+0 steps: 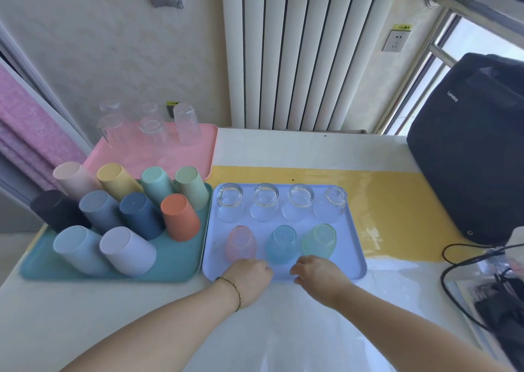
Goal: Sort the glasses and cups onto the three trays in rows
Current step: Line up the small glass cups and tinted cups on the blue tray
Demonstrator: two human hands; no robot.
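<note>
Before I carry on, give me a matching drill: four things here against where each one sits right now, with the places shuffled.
Things:
1. orange cup
2. green tinted glass
3. tall clear glass
4. black bag

Places:
A. pink tray
B. right end of the table
C. teal tray
D. near row of the blue tray

Pairs: 1-C, 2-D, 3-A, 4-B
</note>
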